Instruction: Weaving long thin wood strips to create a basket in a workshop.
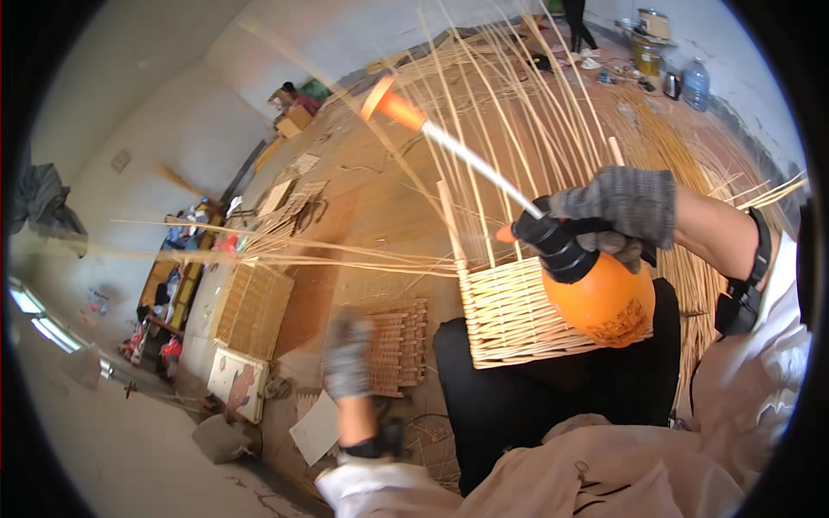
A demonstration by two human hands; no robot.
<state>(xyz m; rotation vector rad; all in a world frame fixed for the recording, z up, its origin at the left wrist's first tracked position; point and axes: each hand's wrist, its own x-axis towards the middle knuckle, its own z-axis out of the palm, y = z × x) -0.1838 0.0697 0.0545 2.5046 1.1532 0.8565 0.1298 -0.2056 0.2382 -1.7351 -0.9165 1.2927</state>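
Observation:
My right hand (617, 207), in a grey knitted glove, is wrapped round the black neck of an orange pump spray bottle (596, 298). The bottle's pump rod (479, 160) is drawn far out toward the upper left and ends in an orange handle (393, 102). Behind the bottle, a partly woven wicker panel (505, 311) rests on my lap, with long unwoven canes (484, 104) rising from it. The bottle hides the panel's right part. Off to the left, my gloved left hand (348, 354) is smeared by motion, so its fingers cannot be made out.
Woven pieces (397, 345) lie on the floor beyond my left hand, near a tan box-like piece (253, 306). Loose cane bundles (691, 285) lie at my right. A water jug (696, 85) and a kettle (672, 85) stand by the far right wall, near a person's legs (580, 26).

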